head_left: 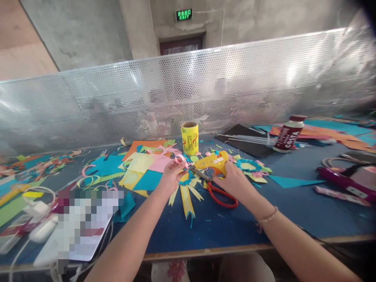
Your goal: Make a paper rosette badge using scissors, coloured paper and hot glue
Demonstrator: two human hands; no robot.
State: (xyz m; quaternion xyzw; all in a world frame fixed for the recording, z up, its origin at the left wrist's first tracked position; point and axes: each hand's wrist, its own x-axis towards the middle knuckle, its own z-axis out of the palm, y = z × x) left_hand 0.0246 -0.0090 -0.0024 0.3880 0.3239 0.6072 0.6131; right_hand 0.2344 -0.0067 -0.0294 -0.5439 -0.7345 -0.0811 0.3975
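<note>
Holding a pink paper loop point(180, 158) in the left hand point(172, 173) and a glue gun point(212, 161) in the right hand point(233, 177) over the counter point(223, 231), the person seems to be gluing and next needs steady aim.

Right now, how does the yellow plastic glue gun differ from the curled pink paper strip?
The yellow plastic glue gun is in the right hand; the curled pink paper strip is in the left hand. The gun is bulky; the strip is thin and narrow. Both are held.
</note>
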